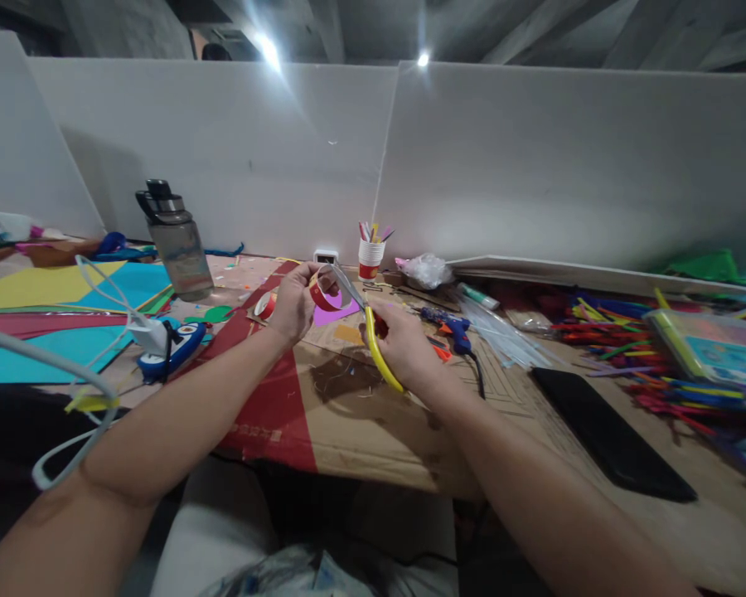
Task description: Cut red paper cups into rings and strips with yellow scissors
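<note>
My left hand [298, 303] pinches a red paper ring [324, 300] with a pale inside, which looks like a band cut from a paper cup. In my right hand [404, 340] are scissors [378, 352] with yellow handles, their blades reaching up to the ring's edge. Whether the blades are cutting into it I cannot tell. Beside my left wrist lies another red and white round piece [265, 305]. A purple sheet [336, 312] lies on the cardboard just behind the ring, near a small orange piece [348, 333].
A hot glue gun [455, 330] and a black phone [609, 431] lie to the right, with pipe cleaners [603, 319] beyond. Pens stand in stacked paper cups [371, 259] at the back. Leftward are a water bottle [183, 249], a power strip [174, 350] with cables, and coloured sheets [43, 286].
</note>
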A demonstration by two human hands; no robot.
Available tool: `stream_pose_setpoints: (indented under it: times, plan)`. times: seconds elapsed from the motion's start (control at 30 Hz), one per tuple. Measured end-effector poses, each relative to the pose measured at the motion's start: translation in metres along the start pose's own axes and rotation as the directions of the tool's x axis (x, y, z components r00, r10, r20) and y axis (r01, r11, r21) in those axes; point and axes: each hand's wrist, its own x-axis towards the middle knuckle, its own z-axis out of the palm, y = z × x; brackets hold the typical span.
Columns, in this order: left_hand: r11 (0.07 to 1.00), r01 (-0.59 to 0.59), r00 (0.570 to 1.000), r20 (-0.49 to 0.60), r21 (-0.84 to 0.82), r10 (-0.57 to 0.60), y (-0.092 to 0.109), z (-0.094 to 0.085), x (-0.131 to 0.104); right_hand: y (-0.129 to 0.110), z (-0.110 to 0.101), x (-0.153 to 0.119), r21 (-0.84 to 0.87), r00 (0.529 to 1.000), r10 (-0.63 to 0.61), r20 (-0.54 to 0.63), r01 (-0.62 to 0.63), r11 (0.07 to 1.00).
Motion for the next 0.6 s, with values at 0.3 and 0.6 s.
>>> stream_pose_setpoints:
  times: [0.3, 0.6]
  plan:
    - [0.999, 0.05, 0.995, 0.087, 0.008, -0.051, 0.002, -0.004, 0.002, 0.002, 0.001, -0.002, -0.021, 0.999, -0.036, -0.02, 0.036, 0.999]
    - [1.0, 0.007, 0.986, 0.164, 0.029, -0.011, -0.002, -0.011, 0.007, 0.003, -0.001, -0.002, -0.035, 0.997, -0.075, -0.034, 0.074, 0.997]
